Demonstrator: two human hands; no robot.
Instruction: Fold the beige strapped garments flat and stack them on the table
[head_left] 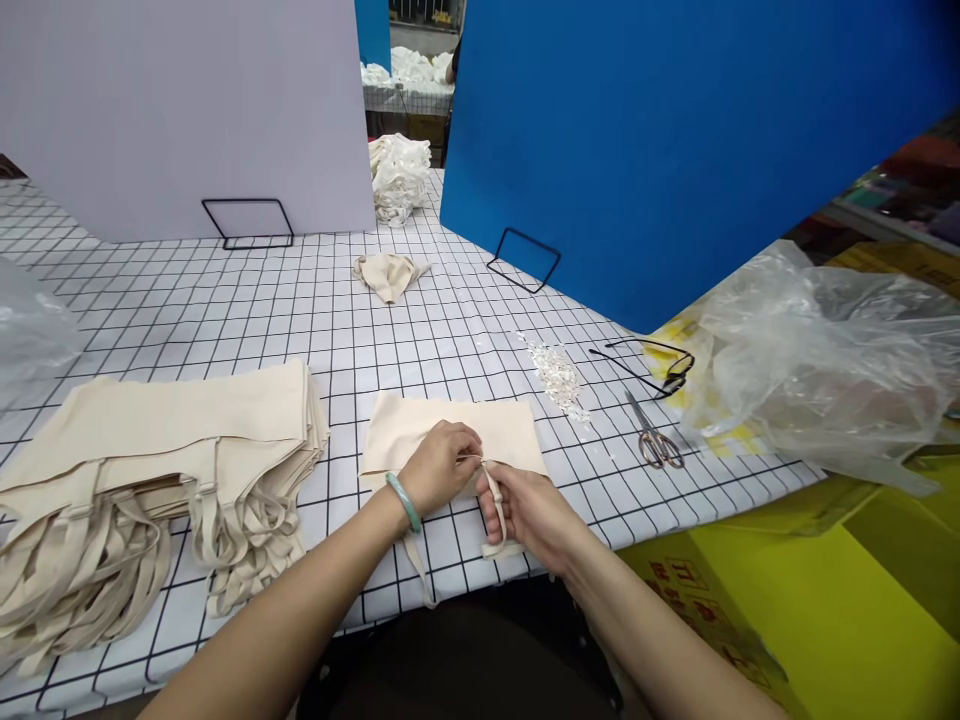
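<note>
A cream fabric garment piece (409,425) with thin straps lies flat on the table in front of me. My left hand (439,467), with a green bangle at the wrist, is pinched closed over its lower edge. What the left fingertips hold is too small to make out; a fine light line shows by them. My right hand (534,512) is closed on a cream strap (495,500) near the garment's edge, its fingertips almost meeting the left ones. Another strap (418,570) trails from under my left wrist over the table's front edge.
A stack of similar garments (172,415) with bunched straps lies left. To the right are small white pieces (557,378), scissors (652,440), eyeglasses (671,375) and clear plastic bags (817,350). A crumpled cloth (388,273) lies beyond, before a pale board (187,110) and blue board (637,130).
</note>
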